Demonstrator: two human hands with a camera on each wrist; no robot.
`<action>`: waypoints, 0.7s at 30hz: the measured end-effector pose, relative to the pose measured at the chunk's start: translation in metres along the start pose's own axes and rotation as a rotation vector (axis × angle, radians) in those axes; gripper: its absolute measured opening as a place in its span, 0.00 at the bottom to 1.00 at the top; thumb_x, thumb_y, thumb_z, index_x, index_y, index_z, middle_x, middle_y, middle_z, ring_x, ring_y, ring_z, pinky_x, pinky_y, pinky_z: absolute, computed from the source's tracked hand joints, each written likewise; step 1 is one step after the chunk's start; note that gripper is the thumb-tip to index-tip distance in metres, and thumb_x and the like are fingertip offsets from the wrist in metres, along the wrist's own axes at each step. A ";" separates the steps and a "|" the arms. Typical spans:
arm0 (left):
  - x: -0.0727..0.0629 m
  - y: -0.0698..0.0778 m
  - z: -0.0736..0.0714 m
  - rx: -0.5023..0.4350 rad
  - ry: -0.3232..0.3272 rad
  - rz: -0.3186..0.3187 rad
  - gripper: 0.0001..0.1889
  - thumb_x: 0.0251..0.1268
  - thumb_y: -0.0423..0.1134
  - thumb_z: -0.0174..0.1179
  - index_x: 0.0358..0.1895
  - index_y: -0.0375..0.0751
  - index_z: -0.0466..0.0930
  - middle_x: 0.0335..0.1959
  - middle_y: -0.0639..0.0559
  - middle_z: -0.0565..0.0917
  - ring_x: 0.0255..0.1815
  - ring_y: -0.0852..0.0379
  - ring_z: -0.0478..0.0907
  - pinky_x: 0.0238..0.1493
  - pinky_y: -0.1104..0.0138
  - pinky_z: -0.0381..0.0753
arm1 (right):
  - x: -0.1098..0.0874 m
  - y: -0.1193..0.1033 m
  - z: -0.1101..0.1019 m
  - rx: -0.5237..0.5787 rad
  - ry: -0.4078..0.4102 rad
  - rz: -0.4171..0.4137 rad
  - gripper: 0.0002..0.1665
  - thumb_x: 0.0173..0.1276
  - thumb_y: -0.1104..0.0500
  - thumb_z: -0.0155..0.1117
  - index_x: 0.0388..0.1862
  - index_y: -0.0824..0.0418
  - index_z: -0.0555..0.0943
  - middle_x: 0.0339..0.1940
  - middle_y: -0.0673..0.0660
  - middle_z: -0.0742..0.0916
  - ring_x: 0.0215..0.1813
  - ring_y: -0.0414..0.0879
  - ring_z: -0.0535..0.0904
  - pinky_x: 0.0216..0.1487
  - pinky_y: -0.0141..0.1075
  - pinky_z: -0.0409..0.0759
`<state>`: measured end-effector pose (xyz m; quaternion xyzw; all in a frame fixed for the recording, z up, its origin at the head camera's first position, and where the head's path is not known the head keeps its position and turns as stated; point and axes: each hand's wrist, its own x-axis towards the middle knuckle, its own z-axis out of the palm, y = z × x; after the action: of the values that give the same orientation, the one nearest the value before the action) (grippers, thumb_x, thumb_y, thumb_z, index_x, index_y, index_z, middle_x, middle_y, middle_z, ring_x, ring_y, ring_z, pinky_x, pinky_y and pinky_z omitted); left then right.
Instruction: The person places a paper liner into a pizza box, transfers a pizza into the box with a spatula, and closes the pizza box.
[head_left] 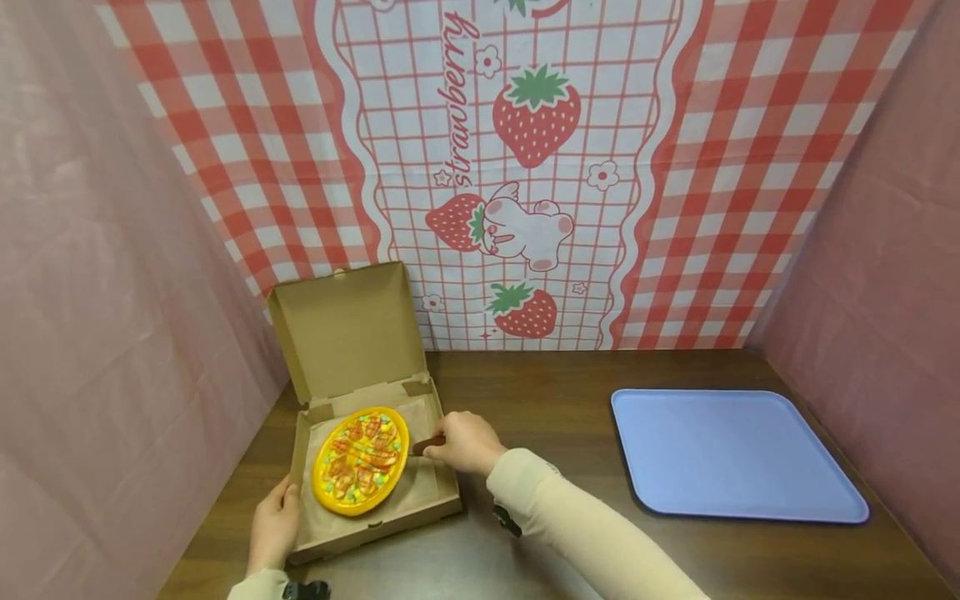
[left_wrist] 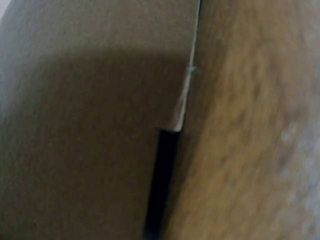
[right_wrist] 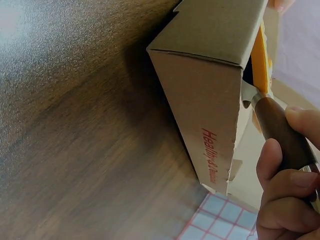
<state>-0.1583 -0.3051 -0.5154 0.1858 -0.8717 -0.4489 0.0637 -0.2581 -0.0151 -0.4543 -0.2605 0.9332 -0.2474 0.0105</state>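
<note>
An opened cardboard pizza box [head_left: 330, 533] sits on the left of the table, its lid [head_left: 348, 333] raised at the back. My right hand [head_left: 468, 442] grips the brown handle [right_wrist: 282, 132] of a metal-necked utensil, probably a pizza server. Its metal end runs under a toy pizza [head_left: 360, 461] with a yellow crust, which hides the blade. That pizza is tilted within the box, its right side higher. My left hand [head_left: 273, 527] holds the box's left wall near the front corner, with the thumb at the wall's upper edge.
On the table's right side lies a blue-lavender tray [head_left: 735, 454] with a raised rim. A strawberry-print checked cloth [head_left: 525, 208] hangs behind the table, and pink cloth [head_left: 862, 250] closes off both sides. Brown paper [head_left: 427, 483] lines the box.
</note>
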 end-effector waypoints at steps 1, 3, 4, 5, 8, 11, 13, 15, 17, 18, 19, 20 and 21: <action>0.000 0.000 0.000 0.001 0.000 0.000 0.27 0.77 0.37 0.35 0.71 0.21 0.55 0.70 0.23 0.59 0.73 0.26 0.54 0.75 0.41 0.52 | 0.000 -0.001 0.000 -0.006 0.000 0.001 0.12 0.57 0.47 0.73 0.24 0.53 0.87 0.20 0.46 0.85 0.20 0.37 0.71 0.21 0.29 0.69; 0.000 0.000 0.000 0.005 0.006 0.004 0.27 0.78 0.37 0.35 0.70 0.20 0.56 0.70 0.23 0.60 0.73 0.26 0.55 0.75 0.41 0.52 | 0.000 -0.001 0.000 -0.022 0.002 0.002 0.11 0.57 0.48 0.73 0.24 0.53 0.86 0.20 0.46 0.85 0.20 0.37 0.71 0.21 0.30 0.69; 0.000 0.000 0.000 0.006 0.008 0.007 0.26 0.78 0.37 0.35 0.70 0.20 0.56 0.70 0.23 0.60 0.73 0.26 0.55 0.75 0.41 0.53 | 0.000 -0.002 0.000 -0.030 0.003 0.002 0.11 0.58 0.48 0.72 0.24 0.53 0.86 0.20 0.46 0.84 0.20 0.37 0.71 0.20 0.30 0.69; 0.000 0.000 0.000 0.007 0.010 0.010 0.26 0.78 0.37 0.35 0.70 0.20 0.57 0.69 0.23 0.60 0.72 0.26 0.55 0.74 0.41 0.53 | 0.000 -0.002 -0.001 -0.037 0.004 0.002 0.11 0.57 0.48 0.72 0.24 0.53 0.86 0.20 0.46 0.84 0.19 0.37 0.71 0.20 0.30 0.69; 0.000 0.000 0.000 0.004 0.008 0.007 0.26 0.78 0.37 0.35 0.70 0.20 0.57 0.70 0.23 0.60 0.72 0.26 0.55 0.74 0.41 0.53 | -0.001 -0.003 -0.001 -0.051 0.004 0.002 0.11 0.58 0.49 0.72 0.23 0.53 0.85 0.19 0.46 0.83 0.19 0.38 0.71 0.20 0.31 0.68; 0.001 -0.001 0.000 -0.003 -0.004 -0.003 0.27 0.78 0.38 0.35 0.71 0.21 0.55 0.70 0.23 0.59 0.73 0.26 0.54 0.75 0.41 0.52 | -0.002 -0.003 -0.002 -0.054 0.006 -0.001 0.11 0.57 0.49 0.72 0.22 0.53 0.84 0.19 0.46 0.83 0.19 0.38 0.71 0.20 0.31 0.68; 0.001 -0.001 0.000 -0.005 -0.010 -0.009 0.27 0.78 0.38 0.34 0.71 0.21 0.55 0.71 0.24 0.59 0.73 0.26 0.54 0.75 0.41 0.51 | -0.003 -0.002 -0.001 -0.059 0.006 -0.003 0.11 0.57 0.49 0.72 0.22 0.52 0.83 0.18 0.45 0.82 0.19 0.38 0.70 0.20 0.31 0.67; 0.002 -0.001 -0.001 -0.006 -0.013 -0.010 0.27 0.78 0.38 0.34 0.71 0.21 0.55 0.71 0.23 0.59 0.73 0.26 0.54 0.75 0.41 0.51 | -0.004 -0.003 -0.001 -0.068 0.008 -0.003 0.12 0.57 0.49 0.72 0.21 0.52 0.82 0.18 0.45 0.82 0.19 0.38 0.70 0.20 0.31 0.67; 0.001 0.000 -0.001 -0.009 -0.016 -0.011 0.27 0.79 0.39 0.34 0.71 0.21 0.55 0.71 0.23 0.59 0.73 0.26 0.54 0.75 0.41 0.51 | -0.005 -0.004 -0.001 -0.090 0.013 -0.010 0.13 0.58 0.48 0.71 0.21 0.52 0.81 0.18 0.45 0.81 0.19 0.38 0.70 0.20 0.32 0.67; 0.001 0.000 -0.001 -0.011 -0.017 -0.011 0.27 0.79 0.39 0.34 0.71 0.22 0.55 0.71 0.23 0.59 0.73 0.26 0.54 0.75 0.41 0.51 | -0.005 -0.004 -0.001 -0.101 0.016 -0.016 0.14 0.58 0.48 0.71 0.21 0.53 0.81 0.18 0.46 0.82 0.19 0.38 0.70 0.20 0.32 0.67; 0.001 0.000 0.000 -0.014 -0.019 -0.011 0.27 0.79 0.39 0.34 0.72 0.22 0.55 0.71 0.23 0.59 0.73 0.26 0.54 0.75 0.41 0.51 | -0.006 -0.005 -0.001 -0.115 0.021 -0.025 0.14 0.59 0.48 0.71 0.21 0.53 0.81 0.18 0.46 0.82 0.19 0.38 0.70 0.20 0.32 0.67; 0.001 0.000 0.000 -0.015 -0.019 -0.011 0.27 0.79 0.38 0.34 0.71 0.22 0.55 0.71 0.23 0.59 0.73 0.26 0.54 0.75 0.41 0.51 | -0.007 -0.006 -0.001 -0.129 0.025 -0.033 0.14 0.59 0.47 0.71 0.21 0.53 0.81 0.18 0.47 0.82 0.19 0.39 0.70 0.20 0.33 0.67; 0.001 0.000 0.000 -0.017 -0.017 -0.010 0.27 0.79 0.38 0.34 0.71 0.22 0.55 0.71 0.23 0.59 0.73 0.26 0.54 0.75 0.41 0.52 | -0.007 -0.007 -0.002 -0.148 0.032 -0.047 0.15 0.60 0.47 0.71 0.21 0.53 0.81 0.19 0.47 0.82 0.19 0.39 0.71 0.20 0.33 0.67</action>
<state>-0.1587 -0.3056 -0.5156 0.1855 -0.8676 -0.4580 0.0555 -0.2486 -0.0159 -0.4504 -0.2784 0.9426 -0.1822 -0.0298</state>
